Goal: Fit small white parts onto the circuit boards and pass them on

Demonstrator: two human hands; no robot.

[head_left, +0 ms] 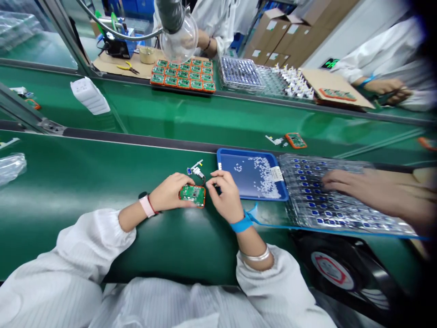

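My left hand (171, 192) grips a green circuit board (193, 195) in an orange frame, thumb along the lower edge and fingers at the far side. My right hand (226, 196) is at the board's right far corner, thumb and fingertips pinched together. Whatever is between those fingertips is too small to make out. Just beyond the board lies a small white connector part (198, 172) with dark wires running toward the board's corner, beside a white strip with a yellow tip and a small blue piece.
A blue tray (235, 195) of small white pieces stands right of my hands. A co-worker's hand (355, 187) reaches over a clear tray (300, 214) of blue parts. Another framed board (296, 140) lies on the far green strip. A black fan (344, 273) sits lower right.
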